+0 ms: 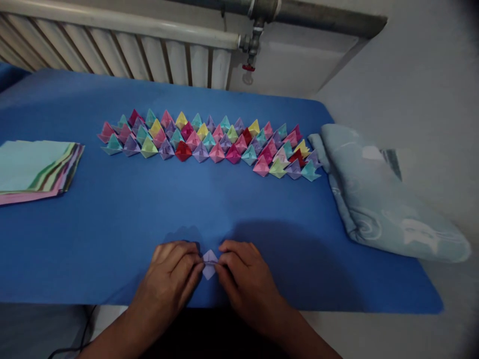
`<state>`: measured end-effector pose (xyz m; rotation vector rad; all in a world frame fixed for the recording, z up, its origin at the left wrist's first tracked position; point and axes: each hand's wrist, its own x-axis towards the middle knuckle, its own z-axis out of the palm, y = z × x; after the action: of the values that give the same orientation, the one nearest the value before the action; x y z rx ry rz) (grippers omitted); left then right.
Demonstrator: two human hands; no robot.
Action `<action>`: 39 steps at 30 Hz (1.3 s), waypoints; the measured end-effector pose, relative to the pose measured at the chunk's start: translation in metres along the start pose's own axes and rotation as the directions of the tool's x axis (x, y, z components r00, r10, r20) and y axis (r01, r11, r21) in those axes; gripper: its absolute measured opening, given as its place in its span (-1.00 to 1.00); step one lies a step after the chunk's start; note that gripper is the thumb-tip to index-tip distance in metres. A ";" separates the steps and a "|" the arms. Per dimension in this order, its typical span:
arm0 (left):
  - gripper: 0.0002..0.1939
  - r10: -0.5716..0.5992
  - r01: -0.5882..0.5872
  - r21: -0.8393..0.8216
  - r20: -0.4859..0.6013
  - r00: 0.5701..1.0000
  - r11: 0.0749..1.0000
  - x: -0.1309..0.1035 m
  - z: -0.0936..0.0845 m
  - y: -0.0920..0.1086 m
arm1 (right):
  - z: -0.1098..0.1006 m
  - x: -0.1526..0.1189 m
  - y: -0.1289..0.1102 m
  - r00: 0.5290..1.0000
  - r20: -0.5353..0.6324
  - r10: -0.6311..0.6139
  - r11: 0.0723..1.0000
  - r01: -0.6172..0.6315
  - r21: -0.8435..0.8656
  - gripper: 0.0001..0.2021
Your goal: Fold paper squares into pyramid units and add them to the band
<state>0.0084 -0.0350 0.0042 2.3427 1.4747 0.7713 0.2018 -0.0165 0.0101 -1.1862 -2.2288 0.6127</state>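
Note:
Near the front edge of the blue table, a small folded lilac paper (210,271) shows between my hands. My left hand (170,274) pinches its left corner between thumb and fingers. On the other side, my right hand (245,279) grips the right corner the same way. The paper looks diamond-shaped, with a crease line across its middle. Farther back, folded paper boats (201,152) in pink, red, teal, yellow, green and purple stand in close rows.
A stack of coloured paper sheets (35,167) lies at the left. Some folded grey-green cloth (374,194) rests on the right end of the blue table (157,204). Behind the table are a white radiator (145,55) and a pipe with a red valve (248,67).

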 end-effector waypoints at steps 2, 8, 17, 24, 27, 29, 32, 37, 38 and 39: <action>-0.86 -0.017 0.017 -0.002 0.002 1.000 1.000 0.000 0.000 0.000 | 0.001 0.000 0.000 1.000 -0.012 0.018 1.000 -0.018 0.003 -0.85; -0.84 -0.052 0.052 0.002 -0.012 0.999 0.999 0.002 0.004 -0.001 | 0.001 0.002 -0.002 0.998 -0.020 0.060 0.998 -0.060 0.028 -0.86; -0.81 -0.070 0.072 0.050 -0.036 0.997 0.996 0.005 0.008 0.000 | 0.001 0.008 -0.008 0.992 0.001 0.125 0.992 -0.125 0.016 -0.86; -0.78 -0.085 0.086 0.068 -0.013 0.996 0.994 0.007 0.007 0.002 | 0.000 0.011 -0.010 0.979 0.053 0.195 0.981 -0.195 -0.008 -0.87; -0.76 -0.089 0.090 0.082 -0.018 0.996 0.993 0.009 0.008 0.003 | -0.001 0.013 -0.010 0.970 0.086 0.226 0.974 -0.227 0.001 -0.87; -0.76 -0.091 0.094 0.095 -0.032 0.995 0.991 0.009 0.008 0.002 | -0.001 0.014 -0.011 0.964 0.107 0.244 0.969 -0.246 0.006 -0.87; -0.77 -0.066 0.073 0.114 -0.061 0.996 0.991 0.008 0.007 -0.001 | -0.002 0.015 -0.011 0.959 0.130 0.251 0.967 -0.255 0.013 -0.87; -0.80 0.169 -0.152 0.149 -0.107 0.980 0.977 -0.006 0.001 -0.002 | 0.001 0.015 -0.010 0.962 0.113 0.248 0.968 -0.251 0.012 -0.88; -0.75 0.213 -0.199 0.144 -0.083 0.974 0.969 -0.009 0.001 -0.001 | 0.002 0.015 -0.010 0.964 0.102 0.247 0.968 -0.249 0.009 -0.88; -0.70 0.238 -0.229 0.138 -0.048 0.970 0.964 -0.013 0.000 0.000 | 0.002 0.015 -0.010 0.965 0.093 0.245 0.969 -0.247 0.007 -0.88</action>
<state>0.0040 -0.0460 -0.0002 2.6500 1.3247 0.8366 0.1875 -0.0093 0.0178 -1.4663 -2.1608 0.7982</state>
